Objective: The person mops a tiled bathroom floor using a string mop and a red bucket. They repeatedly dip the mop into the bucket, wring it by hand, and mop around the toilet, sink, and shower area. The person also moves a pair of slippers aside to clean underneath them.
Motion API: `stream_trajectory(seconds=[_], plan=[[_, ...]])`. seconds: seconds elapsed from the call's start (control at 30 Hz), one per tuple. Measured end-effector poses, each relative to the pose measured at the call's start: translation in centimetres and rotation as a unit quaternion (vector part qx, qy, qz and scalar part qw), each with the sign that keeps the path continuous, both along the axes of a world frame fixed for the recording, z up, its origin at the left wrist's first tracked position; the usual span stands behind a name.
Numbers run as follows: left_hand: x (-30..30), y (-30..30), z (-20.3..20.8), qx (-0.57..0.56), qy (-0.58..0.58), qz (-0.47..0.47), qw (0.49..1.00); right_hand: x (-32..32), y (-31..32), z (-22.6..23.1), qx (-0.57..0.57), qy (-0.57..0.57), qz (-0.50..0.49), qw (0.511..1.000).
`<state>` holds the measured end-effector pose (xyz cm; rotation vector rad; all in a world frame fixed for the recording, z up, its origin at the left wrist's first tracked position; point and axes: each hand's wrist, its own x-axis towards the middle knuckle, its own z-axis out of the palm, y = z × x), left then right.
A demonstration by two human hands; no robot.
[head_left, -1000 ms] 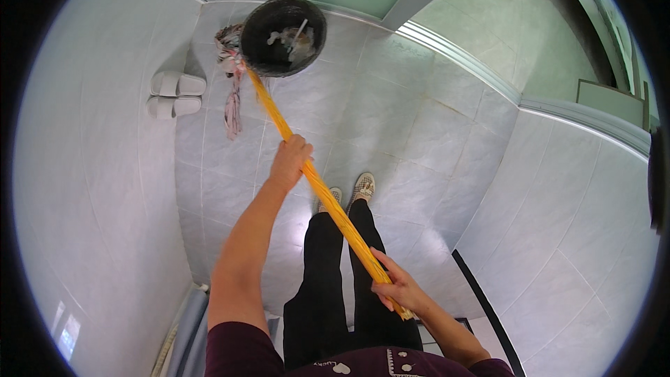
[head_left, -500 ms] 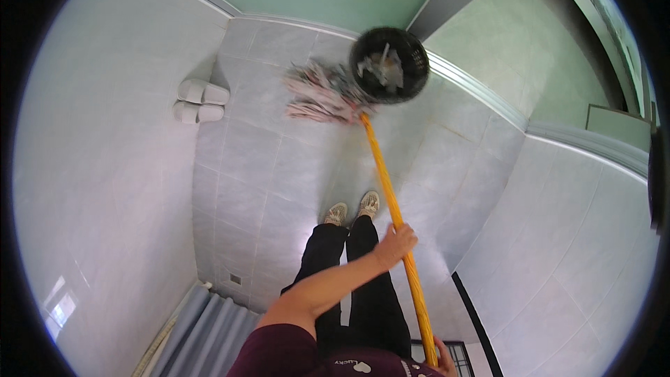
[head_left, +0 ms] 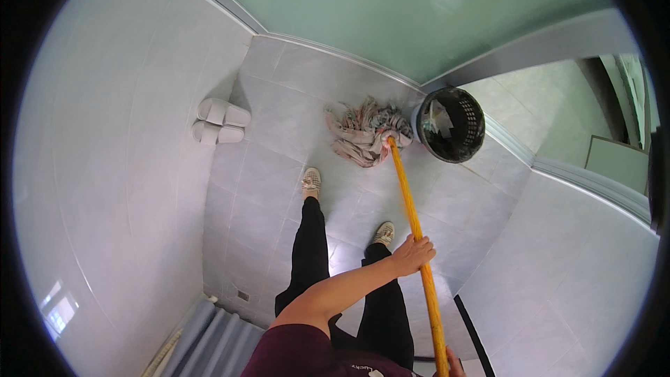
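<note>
A mop with a yellow handle (head_left: 410, 199) slants from my body up to its head on the floor. My left hand (head_left: 413, 255) is closed around the handle about midway. Lower down, at the bottom edge, my right hand (head_left: 453, 364) grips near the handle's end, mostly cut off by the picture. The mop head (head_left: 359, 132), made of greyish-pink cloth strips, lies spread on the grey tiles. Its right side touches or nearly touches a black mesh waste basket (head_left: 471, 141), which holds a bag and some crumpled paper.
White slippers (head_left: 222, 113) sit by the left wall. A green frosted glass panel (head_left: 391, 14) stands at the back, with a door track (head_left: 513, 141) to the right. A blue-grey curtain (head_left: 209, 345) hangs lower left. A small floor drain (head_left: 243, 295) lies near it.
My left foot has stepped forward and the legs are wider apart. The mop head has shifted right relative to the slippers, and the waste basket now appears farther right and nearer. Both hands keep their grip.
</note>
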<state>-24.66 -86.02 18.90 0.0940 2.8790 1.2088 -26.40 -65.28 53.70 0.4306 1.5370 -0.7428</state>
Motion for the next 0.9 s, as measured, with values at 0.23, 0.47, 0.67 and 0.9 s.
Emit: stream_trajectory(seconds=[0.23, 0.47, 0.67, 0.9], plan=[[-2.0, -15.7, -4.4, -0.030, 0.023, 0.114, 0.993, -5.7, -16.9, -3.8, 0.051, -0.068, 0.008, 0.996], [2.7, -36.7, -10.7, 0.015, 0.028, 0.256, 0.966, -8.1, -33.1, -14.9, -0.028, -0.072, 0.267, 0.961], [6.4, -47.7, -11.3, -0.113, -0.069, 0.175, 0.976, -5.2, -40.3, -19.4, -0.109, -0.061, 0.313, 0.942], [4.0, -34.8, -10.8, -0.186, -0.097, 0.117, 0.971, -4.3, -26.5, -17.5, -0.093, -0.083, 0.112, 0.986]])
